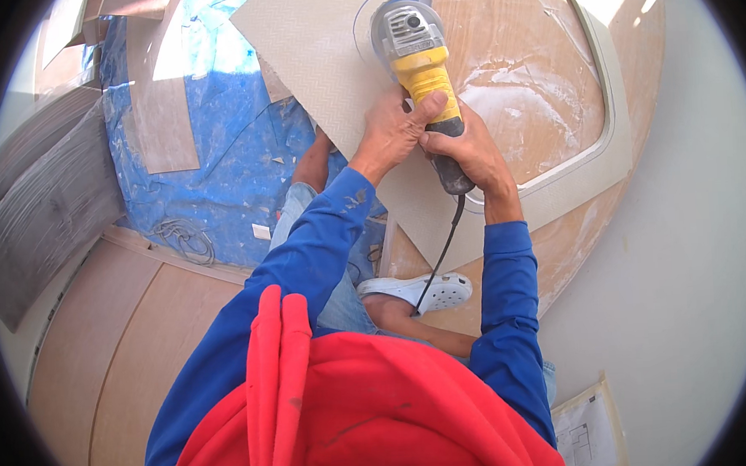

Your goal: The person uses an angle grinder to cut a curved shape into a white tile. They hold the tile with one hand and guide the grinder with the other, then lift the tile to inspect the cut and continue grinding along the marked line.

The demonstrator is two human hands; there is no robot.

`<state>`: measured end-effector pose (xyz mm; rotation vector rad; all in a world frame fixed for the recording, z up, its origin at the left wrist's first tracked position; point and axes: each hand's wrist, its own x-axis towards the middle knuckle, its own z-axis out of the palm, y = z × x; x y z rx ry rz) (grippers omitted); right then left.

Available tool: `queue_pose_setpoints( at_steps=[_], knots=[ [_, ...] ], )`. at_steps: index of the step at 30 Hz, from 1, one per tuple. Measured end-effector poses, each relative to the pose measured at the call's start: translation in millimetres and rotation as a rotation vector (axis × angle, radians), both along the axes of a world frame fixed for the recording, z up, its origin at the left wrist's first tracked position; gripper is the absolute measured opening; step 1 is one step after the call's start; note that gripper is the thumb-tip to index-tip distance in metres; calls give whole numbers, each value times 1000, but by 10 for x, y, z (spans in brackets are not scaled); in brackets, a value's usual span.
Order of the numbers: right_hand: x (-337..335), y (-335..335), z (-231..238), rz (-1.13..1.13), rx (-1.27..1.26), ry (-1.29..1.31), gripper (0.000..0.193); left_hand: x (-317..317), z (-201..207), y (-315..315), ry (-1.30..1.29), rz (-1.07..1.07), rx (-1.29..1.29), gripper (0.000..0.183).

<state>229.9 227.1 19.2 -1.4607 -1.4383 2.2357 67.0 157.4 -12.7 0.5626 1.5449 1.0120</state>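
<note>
Both bare hands are closed around a yellow, grey and black handheld power tool (425, 74). The left hand (387, 131) grasps the yellow middle of its body from the left, thumb laid along it; the right hand (480, 149) wraps the black rear end from the right, thumb across the top. The tool lies over the upper-left edge of a large rounded opening cut in a pale beige, textured flat panel (318, 63) — its grey head points away from the person, with a rounded translucent rim around it. Whether the tool's working end touches the edge cannot be told.

A thin black cord (450, 250) runs from the tool's rear toward the person, past a white perforated clog (452, 290) worn on a foot. Through the opening shows a light brown wooden board (497, 24), smeared with white dust (523, 111).

To the left, a wrinkled blue plastic sheet (228, 127) covers the floor — a long brown wooden strip (159, 101) and a loosely coiled grey cable (184, 239) lie on it.
</note>
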Motion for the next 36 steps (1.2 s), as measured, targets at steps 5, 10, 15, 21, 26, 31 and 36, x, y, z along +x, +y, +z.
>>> queue_pose_setpoints(
  at_steps=[5, 10, 15, 21, 26, 31, 36],
  knots=[
    [-7, 3, 2, -6, 3, 10, 68, -2, 32, 6, 2, 4, -6, 105],
    [-10, 15, 9, 8, 0, -1, 67, -9, 41, 9, -8, -8, -10, 104],
    [-12, 13, 11, 3, 5, 9, 67, -2, 38, 8, -10, 8, -11, 104],
    [3, 13, -7, -1, 0, 16, 68, 8, 14, 4, -5, 11, -4, 101],
    [30, 8, -14, 1, 14, 0, 68, -6, 69, 23, 18, -23, -15, 94],
    [91, -3, -11, 1, -1, -19, 70, -4, 159, 28, 58, -83, -26, 91],
    [89, 3, -12, 3, -12, 5, 70, -1, 129, 19, 78, -80, -36, 93]
  ],
)
